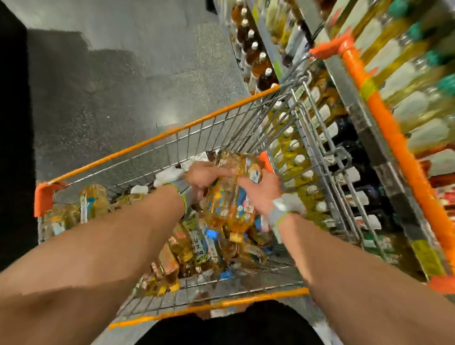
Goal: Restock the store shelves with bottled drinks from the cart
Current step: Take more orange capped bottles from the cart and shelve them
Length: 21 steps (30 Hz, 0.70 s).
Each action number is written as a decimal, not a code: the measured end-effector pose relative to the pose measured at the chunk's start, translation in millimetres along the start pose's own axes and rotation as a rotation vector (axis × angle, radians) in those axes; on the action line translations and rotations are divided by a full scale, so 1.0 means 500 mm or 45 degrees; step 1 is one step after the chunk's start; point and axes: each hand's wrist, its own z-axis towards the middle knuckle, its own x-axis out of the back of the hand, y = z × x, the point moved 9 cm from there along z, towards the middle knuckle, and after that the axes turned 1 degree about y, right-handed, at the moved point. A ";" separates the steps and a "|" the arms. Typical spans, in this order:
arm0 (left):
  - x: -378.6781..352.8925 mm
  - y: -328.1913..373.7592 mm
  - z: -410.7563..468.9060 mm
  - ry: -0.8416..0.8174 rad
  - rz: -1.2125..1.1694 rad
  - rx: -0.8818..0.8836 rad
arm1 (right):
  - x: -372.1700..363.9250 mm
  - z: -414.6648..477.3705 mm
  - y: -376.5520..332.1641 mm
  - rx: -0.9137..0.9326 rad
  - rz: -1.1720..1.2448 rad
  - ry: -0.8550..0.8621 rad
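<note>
The store shelves (333,69) run along your right, lined with capped bottles (258,64). The shopping cart (153,141) stands just beside them, its basket directly under your arms. A heap of loose bottles (188,250) lies jumbled in the bottom of the cart. Above that heap, over the middle of the basket and apart from the wire walls, you hold the bottled drinks (228,202). They form an amber cluster of at least two by the look of it, though blur hides the exact count. Your left hand (203,176) curls round the cluster's left side and your right hand (260,189) wraps its fingers over the right side. The load is squeezed between the two hands, not gripped bottle by bottle.

That, I judge, is the risk. Smooth round bottles pressed together can roll against each other. If either hand eases off while you swing right toward the shelves, one could slide out onto the heap or the floor (120,70). The cart's right wall stands between you and the shelves, so a low carry could snag there. Lift before you turn.

The lower, larger bottle has its long axis running from near you to away, roughly along the cart. The upper one lies crosswise, hand to hand. I cannot tell which end carries the cap.
</note>
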 end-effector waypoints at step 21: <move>-0.288 0.377 -0.400 -0.557 0.815 -0.999 | 0.449 -0.331 -0.152 0.153 0.413 0.800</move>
